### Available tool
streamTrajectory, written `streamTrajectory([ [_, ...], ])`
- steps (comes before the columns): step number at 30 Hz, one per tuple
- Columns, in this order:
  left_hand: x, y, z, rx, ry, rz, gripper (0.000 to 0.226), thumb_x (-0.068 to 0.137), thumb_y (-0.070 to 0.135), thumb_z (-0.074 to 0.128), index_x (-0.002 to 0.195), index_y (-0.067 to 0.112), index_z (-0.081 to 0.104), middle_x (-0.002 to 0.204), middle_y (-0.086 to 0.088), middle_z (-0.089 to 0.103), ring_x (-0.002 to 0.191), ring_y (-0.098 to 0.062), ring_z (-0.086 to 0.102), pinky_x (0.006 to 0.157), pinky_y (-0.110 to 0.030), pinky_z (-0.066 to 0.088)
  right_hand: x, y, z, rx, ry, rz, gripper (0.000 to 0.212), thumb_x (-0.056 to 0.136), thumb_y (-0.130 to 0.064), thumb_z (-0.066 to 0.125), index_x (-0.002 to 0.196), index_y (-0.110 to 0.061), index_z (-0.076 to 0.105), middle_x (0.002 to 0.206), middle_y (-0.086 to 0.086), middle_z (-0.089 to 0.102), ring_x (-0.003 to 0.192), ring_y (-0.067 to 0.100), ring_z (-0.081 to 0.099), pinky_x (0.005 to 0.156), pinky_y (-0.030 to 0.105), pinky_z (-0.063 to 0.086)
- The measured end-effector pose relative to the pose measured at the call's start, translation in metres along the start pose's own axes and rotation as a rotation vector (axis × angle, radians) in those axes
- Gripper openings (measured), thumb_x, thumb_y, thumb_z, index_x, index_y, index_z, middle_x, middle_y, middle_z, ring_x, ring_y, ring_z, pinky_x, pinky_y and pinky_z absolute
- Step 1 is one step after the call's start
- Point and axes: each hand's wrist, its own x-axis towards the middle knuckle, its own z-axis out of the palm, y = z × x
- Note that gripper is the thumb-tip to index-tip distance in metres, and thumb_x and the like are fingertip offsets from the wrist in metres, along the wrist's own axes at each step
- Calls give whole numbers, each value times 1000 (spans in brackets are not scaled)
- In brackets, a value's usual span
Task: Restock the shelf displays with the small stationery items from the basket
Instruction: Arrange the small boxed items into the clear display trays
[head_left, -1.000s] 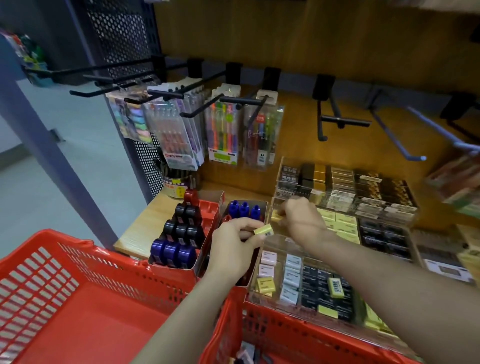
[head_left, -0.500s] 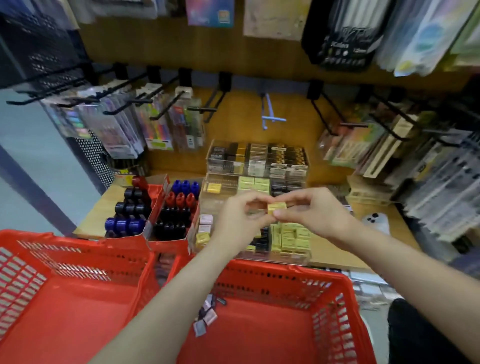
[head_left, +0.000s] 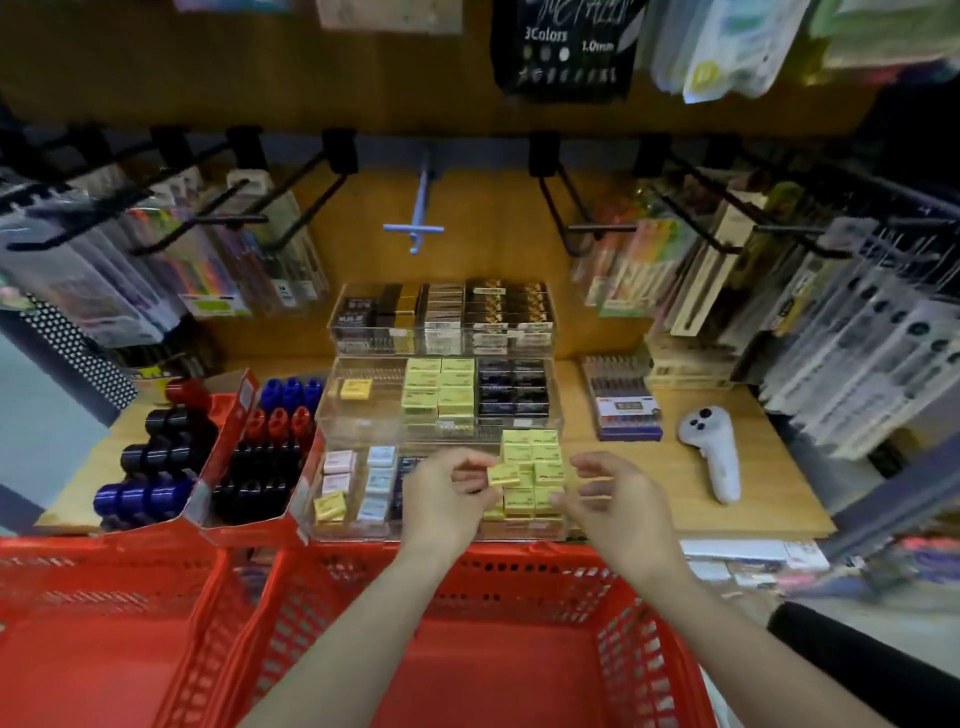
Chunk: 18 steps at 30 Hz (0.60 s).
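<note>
The left hand (head_left: 447, 493) has its grip pinched on a yellow eraser (head_left: 503, 474); the right hand (head_left: 610, 499) hovers beside it, fingers loosely apart.

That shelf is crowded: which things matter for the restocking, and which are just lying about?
Job:
left hand pinching yellow eraser
right hand
clear display tray
red basket

Lying about:
white controller
marker boxes
hanging pen packs
</note>
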Motion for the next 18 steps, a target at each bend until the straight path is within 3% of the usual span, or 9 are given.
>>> streamTrajectory([
  [4, 9, -2, 14, 112, -21, 59, 28, 77, 3, 81, 85, 29, 73, 98, 20, 61, 82, 4, 62, 68, -1, 47, 8, 9, 12, 37, 10, 37, 28, 80, -20, 81, 96, -25, 58, 90, -10, 64, 81, 3, 64, 64, 16, 51],
  [8, 12, -5, 16, 199, 12, 84, 23, 76, 9, 83, 91, 25, 77, 83, 21, 62, 77, 3, 59, 66, 1, 42, 10, 11, 19, 30, 50, 32, 23, 81, -17, 80, 89, -25, 60, 84, -15, 63, 75, -4, 61, 57, 7, 45],
  [12, 13, -7, 21, 151, 33, 25, 27, 74, 11, 85, 93, 24, 71, 79, 12, 66, 72, -1, 64, 62, -3, 46, 13, 11, 22, 47, 85, 37, 25, 80, -14, 80, 83, -27, 58, 78, -14, 63, 71, -6, 60, 57, 5, 43],
  [18, 18, -9, 25, 78, 52, -23, 35, 71, 10, 88, 97, 20, 65, 83, 9, 68, 68, 4, 63, 61, -5, 48, 13, 12, 24, 36, 109, 16, 24, 78, -18, 82, 86, -24, 60, 77, -13, 64, 70, -1, 61, 59, 5, 44],
])
